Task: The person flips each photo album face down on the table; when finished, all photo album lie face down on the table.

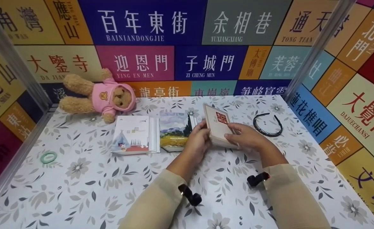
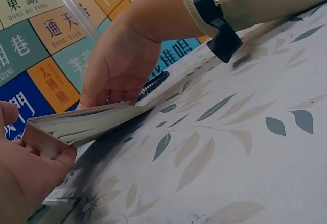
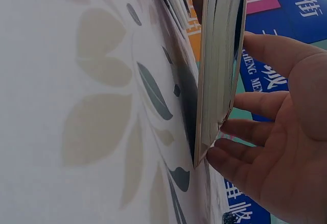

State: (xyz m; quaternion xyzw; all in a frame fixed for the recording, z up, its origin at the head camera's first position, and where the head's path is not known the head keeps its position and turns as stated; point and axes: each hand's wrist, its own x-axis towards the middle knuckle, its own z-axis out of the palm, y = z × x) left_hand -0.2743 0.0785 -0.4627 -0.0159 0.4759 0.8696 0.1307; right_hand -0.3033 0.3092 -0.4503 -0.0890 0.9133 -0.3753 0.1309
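Observation:
A cream book [image 1: 217, 124] with a red square on its cover stands tilted, raised off the tabletop. My left hand [image 1: 198, 141] grips it at the spine; in the left wrist view the thumb [image 2: 65, 158] lies against the spine's lower end, and the page edges show. At the book's other side, my right hand [image 1: 245, 135] touches the cover and its edge. The right wrist view has its loosely straight fingers [image 3: 248, 129] along one side of the book. Left of my hands lie a painting-covered book [image 1: 175, 128] and a white illustrated book [image 1: 132, 133].
A black toothed headband [image 1: 279, 130] lies to the right. At the back left, a teddy bear [image 1: 113, 97] in a pink hoodie lies on its side. A green ring [image 1: 48, 157] is at the left of the leaf-patterned tabletop [image 1: 88, 197]. Panels with large characters [image 1: 142, 22] enclose the table.

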